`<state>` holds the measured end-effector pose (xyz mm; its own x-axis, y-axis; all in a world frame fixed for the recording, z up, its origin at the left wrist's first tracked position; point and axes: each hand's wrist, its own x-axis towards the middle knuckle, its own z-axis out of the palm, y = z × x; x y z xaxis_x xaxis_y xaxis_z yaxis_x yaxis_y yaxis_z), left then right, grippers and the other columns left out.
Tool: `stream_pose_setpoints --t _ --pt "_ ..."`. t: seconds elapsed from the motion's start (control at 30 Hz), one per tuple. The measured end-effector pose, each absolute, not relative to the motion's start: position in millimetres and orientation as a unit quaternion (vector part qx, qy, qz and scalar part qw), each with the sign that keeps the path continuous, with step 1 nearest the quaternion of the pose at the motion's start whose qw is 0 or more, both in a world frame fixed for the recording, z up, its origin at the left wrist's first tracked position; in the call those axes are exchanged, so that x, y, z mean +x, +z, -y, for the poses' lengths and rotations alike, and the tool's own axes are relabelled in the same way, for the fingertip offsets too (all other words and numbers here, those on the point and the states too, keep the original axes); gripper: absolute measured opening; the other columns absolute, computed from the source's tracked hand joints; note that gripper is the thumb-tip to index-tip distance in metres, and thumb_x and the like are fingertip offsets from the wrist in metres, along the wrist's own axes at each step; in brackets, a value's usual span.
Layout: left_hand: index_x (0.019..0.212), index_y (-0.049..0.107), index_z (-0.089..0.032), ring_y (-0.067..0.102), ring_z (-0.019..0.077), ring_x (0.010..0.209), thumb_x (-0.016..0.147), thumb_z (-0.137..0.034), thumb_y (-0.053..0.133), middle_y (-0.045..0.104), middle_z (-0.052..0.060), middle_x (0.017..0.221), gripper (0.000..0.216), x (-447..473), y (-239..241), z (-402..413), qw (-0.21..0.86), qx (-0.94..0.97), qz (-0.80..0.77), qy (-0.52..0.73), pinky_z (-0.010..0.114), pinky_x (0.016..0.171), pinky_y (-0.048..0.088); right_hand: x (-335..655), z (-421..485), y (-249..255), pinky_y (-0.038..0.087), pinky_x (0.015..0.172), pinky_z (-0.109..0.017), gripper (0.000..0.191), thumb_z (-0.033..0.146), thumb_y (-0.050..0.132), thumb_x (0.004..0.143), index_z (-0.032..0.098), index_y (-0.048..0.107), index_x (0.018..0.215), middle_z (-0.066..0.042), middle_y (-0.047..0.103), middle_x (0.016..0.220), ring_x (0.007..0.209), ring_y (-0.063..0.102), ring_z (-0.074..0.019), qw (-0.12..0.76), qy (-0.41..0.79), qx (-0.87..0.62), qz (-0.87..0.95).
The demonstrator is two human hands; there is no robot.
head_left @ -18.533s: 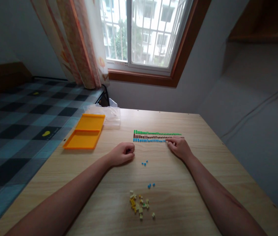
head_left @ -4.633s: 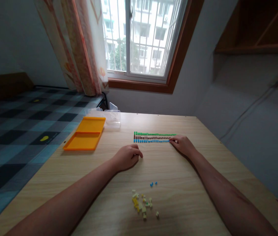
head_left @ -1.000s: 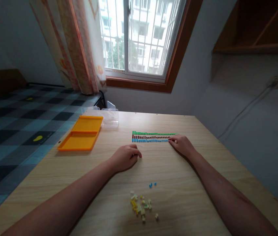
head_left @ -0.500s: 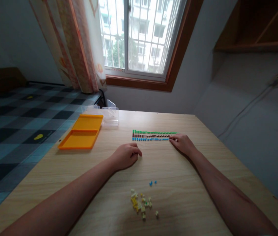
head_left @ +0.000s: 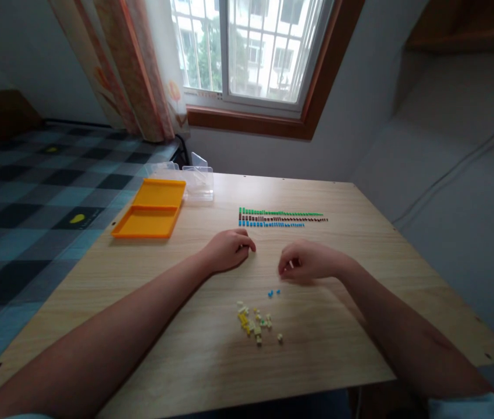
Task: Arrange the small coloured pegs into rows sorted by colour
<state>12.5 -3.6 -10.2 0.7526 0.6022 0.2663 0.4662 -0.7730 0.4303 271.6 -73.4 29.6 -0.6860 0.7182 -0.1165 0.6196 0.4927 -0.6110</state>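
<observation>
Three rows of tiny blocks lie on the wooden table (head_left: pixel 360 326): a green row (head_left: pixel 279 212), a brown row (head_left: pixel 281 219) and a blue row (head_left: pixel 270 224). My left hand (head_left: pixel 228 250) rests on the table in a loose fist, just below the rows' left end. My right hand (head_left: pixel 305 262) hovers with curled fingers, slightly smeared, just above two loose blue blocks (head_left: pixel 273 293). A small heap of yellow and cream blocks (head_left: pixel 255 323) lies nearer to me.
An open orange box (head_left: pixel 150 209) sits at the table's left side, with a clear plastic case (head_left: pixel 196 179) behind it. A checked bed cover (head_left: pixel 24 215) is to the left, a window (head_left: pixel 247 52) straight ahead.
My right hand has left the right end of the blue row and come back toward me, to just above the two loose blue blocks. The camera has tipped downward. The left hand stays put.
</observation>
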Motion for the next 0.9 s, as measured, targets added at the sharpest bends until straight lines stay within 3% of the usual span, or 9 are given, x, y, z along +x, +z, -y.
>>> stream_pose_setpoints --t 0.63,0.73,0.9 --pt "0.086 0.077 -0.022 0.061 0.0125 0.073 0.078 -0.01 0.053 0.067 0.001 0.086 0.028 11.5 -10.7 3.3 0.182 0.917 -0.284 0.211 0.023 0.072 0.047 253.9 88.0 32.5 0.044 0.056 -0.019 0.016 0.01 0.064 0.073 0.015 0.076 0.082 -0.002 0.069 0.074 0.06 0.059 -0.01 0.016 0.359 -0.368 0.858" --pt "0.088 0.078 -0.021 0.057 0.0105 0.067 0.078 -0.012 0.058 0.065 0.001 0.082 0.024 11.4 -4.8 5.4 0.245 0.911 -0.257 0.21 0.022 0.066 0.045 252.9 88.9 34.3 0.044 0.057 -0.02 0.013 0.015 0.068 0.074 0.016 0.076 0.084 -0.002 0.07 0.076 0.061 0.059 -0.0103 0.018 0.356 -0.371 0.857" --pt "0.086 0.079 -0.018 0.054 0.0086 0.062 0.078 -0.022 0.073 0.058 -0.001 0.069 0.011 19.8 5.4 20.2 0.44 0.88 -0.129 0.128 0.019 0.057 0.041 251.8 90.4 36.0 0.044 0.058 -0.02 0.015 0.016 0.068 0.075 0.016 0.077 0.086 -0.002 0.07 0.078 0.063 0.059 -0.0101 0.024 0.349 -0.36 0.865"
